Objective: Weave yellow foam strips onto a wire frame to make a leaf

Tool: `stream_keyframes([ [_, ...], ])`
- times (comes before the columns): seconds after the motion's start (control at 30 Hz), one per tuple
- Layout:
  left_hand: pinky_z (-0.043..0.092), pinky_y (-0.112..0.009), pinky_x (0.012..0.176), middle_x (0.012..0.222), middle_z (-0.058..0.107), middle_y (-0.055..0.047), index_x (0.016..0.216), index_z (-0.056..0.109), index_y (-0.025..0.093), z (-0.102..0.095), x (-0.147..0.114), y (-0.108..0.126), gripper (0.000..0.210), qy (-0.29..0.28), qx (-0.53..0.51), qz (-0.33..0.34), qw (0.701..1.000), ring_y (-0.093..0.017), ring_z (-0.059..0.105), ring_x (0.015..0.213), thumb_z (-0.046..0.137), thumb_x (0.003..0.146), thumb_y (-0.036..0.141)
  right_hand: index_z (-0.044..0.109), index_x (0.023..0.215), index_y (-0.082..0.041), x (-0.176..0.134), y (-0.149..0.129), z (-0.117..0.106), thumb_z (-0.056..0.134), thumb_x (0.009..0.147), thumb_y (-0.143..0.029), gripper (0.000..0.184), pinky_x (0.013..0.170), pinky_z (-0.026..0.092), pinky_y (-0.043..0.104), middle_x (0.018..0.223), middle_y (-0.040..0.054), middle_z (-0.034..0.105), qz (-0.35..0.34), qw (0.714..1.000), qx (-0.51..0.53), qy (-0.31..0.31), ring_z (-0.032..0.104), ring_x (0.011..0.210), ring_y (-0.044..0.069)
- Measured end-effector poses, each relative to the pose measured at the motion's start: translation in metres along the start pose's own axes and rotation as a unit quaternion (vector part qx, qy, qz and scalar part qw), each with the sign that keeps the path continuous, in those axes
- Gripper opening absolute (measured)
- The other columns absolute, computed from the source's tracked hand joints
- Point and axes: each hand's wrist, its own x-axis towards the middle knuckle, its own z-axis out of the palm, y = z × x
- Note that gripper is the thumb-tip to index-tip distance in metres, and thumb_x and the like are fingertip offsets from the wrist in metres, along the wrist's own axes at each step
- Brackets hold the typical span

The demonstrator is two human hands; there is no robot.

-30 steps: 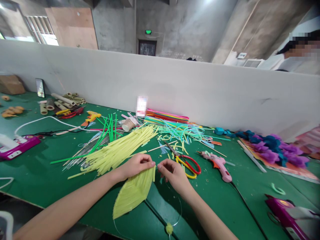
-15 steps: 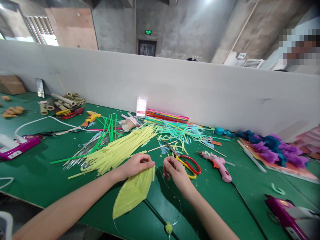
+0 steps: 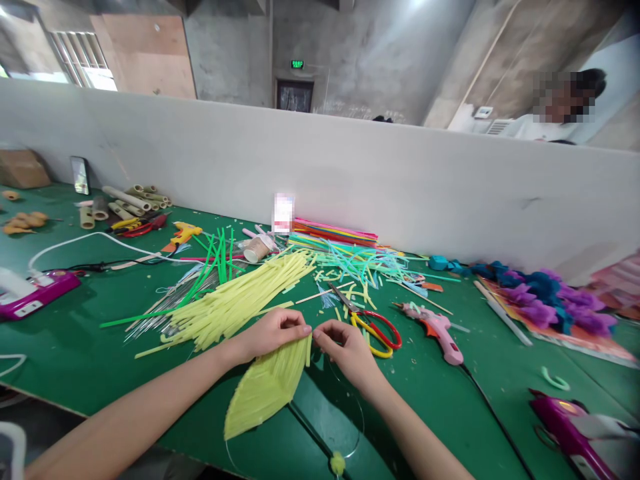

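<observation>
The left hand (image 3: 277, 331) pinches the yellow leaf-shaped piece (image 3: 265, 393), seemingly mostly joined; beside it, the right hand (image 3: 347, 343) is narrowed, hold unclear, the wire (image 3: 364, 419) bare.

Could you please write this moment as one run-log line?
left hand: pinching far end of yellow piece | right hand: beside it, grip unclear | scissors: beyond right hand | pink glue gun: right of scissors

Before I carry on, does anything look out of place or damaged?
Cut strips lie scattered beside the scissors; a curled green piece sits oddly alone at right, away from the others. The yellow leaf shape shows no obvious damage.
</observation>
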Motion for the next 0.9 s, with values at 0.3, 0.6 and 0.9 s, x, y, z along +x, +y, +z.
stream_keyframes([
  [0.3,0.025,-0.022,0.053,0.061,0.040,0.005,0.073,0.056,0.015,0.0011,0.0004,-0.0007,0.041,-0.012,0.007,0.003,1.000,-0.010,0.034,0.059,0.056,0.081,0.054,0.062,0.071,-0.015,-0.0032,-0.0026,-0.0007,0.063,0.078,-0.040,0.026,0.047,0.033,0.020,0.059,-0.0013,0.057,0.039,0.997,0.066,-0.015,0.046,0.052,0.009],
  [0.6,0.025,-0.022,0.053,0.062,0.040,0.004,0.072,0.056,0.015,0.0016,-0.0007,0.0038,0.041,-0.018,0.000,0.008,1.000,-0.010,0.034,0.059,0.056,0.081,0.055,0.060,0.066,-0.016,-0.0041,-0.0048,0.0034,0.068,0.071,-0.040,0.026,0.047,0.032,0.021,0.056,-0.0033,0.053,0.117,0.979,0.167,-0.015,0.042,0.049,0.008],
  [0.9,0.023,-0.022,0.052,0.060,0.038,0.005,0.071,0.054,0.015,0.0008,0.0004,0.0003,0.041,-0.019,0.013,0.006,1.000,-0.010,0.032,0.058,0.057,0.080,0.055,0.058,0.067,-0.017,-0.0037,-0.0011,0.0029,0.062,0.076,-0.045,0.029,0.047,0.032,0.021,0.056,-0.0038,0.052,0.046,0.997,0.059,0.003,0.042,0.049,0.009],
])
